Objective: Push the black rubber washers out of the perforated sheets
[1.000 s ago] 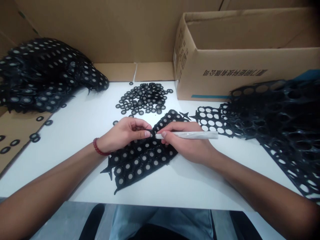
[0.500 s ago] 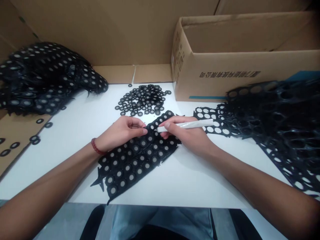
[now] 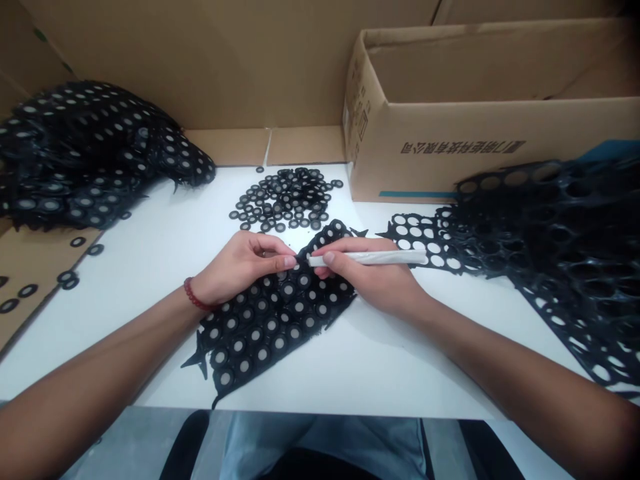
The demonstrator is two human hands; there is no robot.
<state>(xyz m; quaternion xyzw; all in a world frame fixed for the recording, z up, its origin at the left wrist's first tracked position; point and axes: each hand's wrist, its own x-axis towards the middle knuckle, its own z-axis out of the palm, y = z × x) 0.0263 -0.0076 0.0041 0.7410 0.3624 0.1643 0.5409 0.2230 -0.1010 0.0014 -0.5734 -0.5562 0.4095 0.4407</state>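
A black rubber sheet (image 3: 273,325) dotted with rings around pale centres lies slantwise on the white table. My left hand (image 3: 253,263) pinches the sheet's upper edge between thumb and fingertips, a red beaded bracelet at the wrist. Held like a pen, a white wrapped stick-like tool (image 3: 373,257) sits in my right hand (image 3: 375,280). Its left tip is at the sheet, close to my left fingertips; what exactly it touches is too small to tell. Behind the sheet is a heap of loose black rings (image 3: 290,197).
A heap of ring-studded black sheets (image 3: 95,147) lies at the left, with several loose rings (image 3: 67,277) near it. At the right are punched-out black sheets (image 3: 565,233) full of holes, against a cardboard box (image 3: 480,137). The white table (image 3: 395,373) ends in front of my lap.
The white tool has tilted flatter and its tip has shifted slightly left, nearer my left fingertips. The sheet's upper part has bunched up a little between my hands.
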